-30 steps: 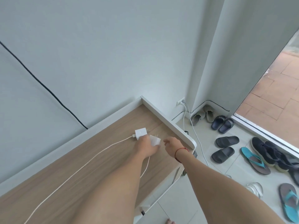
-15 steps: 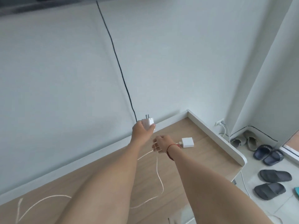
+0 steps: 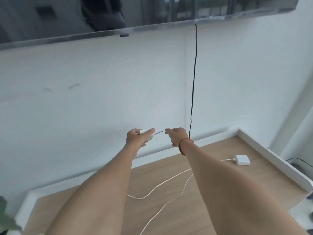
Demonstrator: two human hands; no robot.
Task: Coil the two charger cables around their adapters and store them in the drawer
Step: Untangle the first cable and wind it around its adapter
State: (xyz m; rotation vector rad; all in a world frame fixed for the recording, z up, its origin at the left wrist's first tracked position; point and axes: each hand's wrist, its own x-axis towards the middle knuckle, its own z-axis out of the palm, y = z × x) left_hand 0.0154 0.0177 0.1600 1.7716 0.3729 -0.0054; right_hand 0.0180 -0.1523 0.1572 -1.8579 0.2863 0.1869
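Head view: left hand (image 3: 137,137) grips white adapter (image 3: 149,134) held up above desk (image 3: 152,175). Right hand (image 3: 177,135) pinches its cable (image 3: 160,132) at 3 o'clock of adapter, short stretch taut between them. Second adapter (image 3: 242,159) lies on desk at 4 o'clock of right hand. Drawer not in view. Risk: loose cable runs (image 3: 162,185) lie close together on desk, so winding may tangle them or drag second adapter; hard pull could strain plug joint. Black cord (image 3: 194,82) hangs on wall at 12 o'clock, just behind right hand, possible snag. Raised white rim (image 3: 271,154) bounds desk at 3 o'clock; free air for winding toward 9 o'clock and above.
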